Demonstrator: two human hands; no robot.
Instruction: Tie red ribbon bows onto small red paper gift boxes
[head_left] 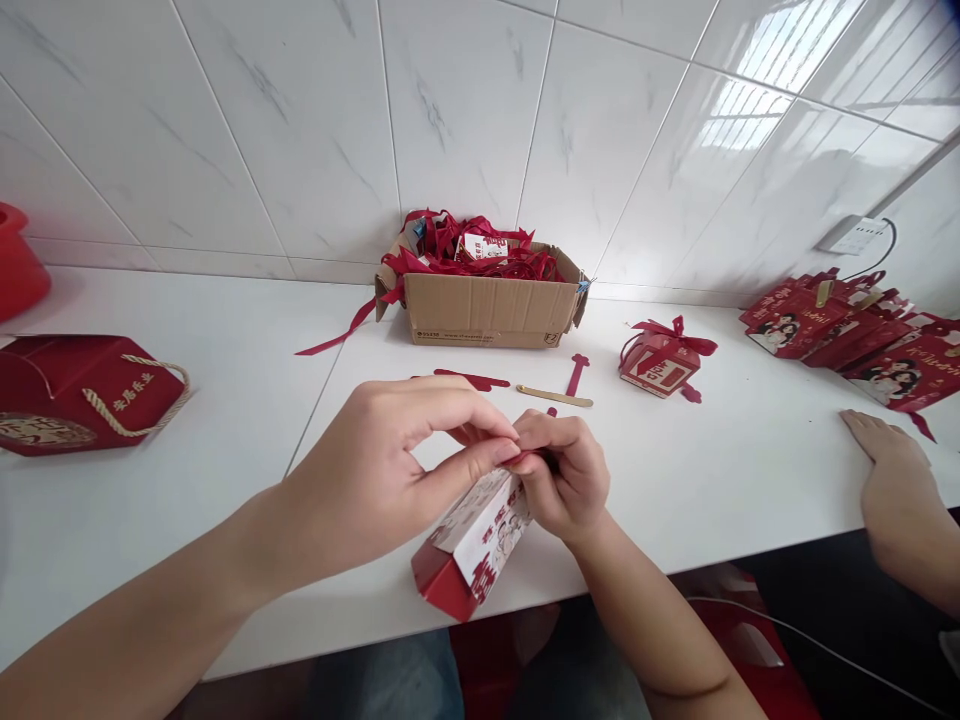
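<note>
A red and white printed gift box (489,530) lies slanted on the table near the front edge, its red end towards me. Over its far end, my left hand (405,455) is closed, thumb and forefinger pinching a small red piece (523,457). My right hand (566,475) grips the same piece from the other side, fingers curled. Whether that piece is a flap or a separate strip is hidden by the fingers. Just beyond the hands lie a gold strip (555,396), a dark red strip (474,380) and another red strip (577,374).
A cardboard carton (491,312) full of red ribbons stands against the tiled wall. To its right sits a small ribboned box (660,358). Several red gift bags (799,318) and another person's hand (892,445) are far right. A red rope-handled box (82,390) is at left.
</note>
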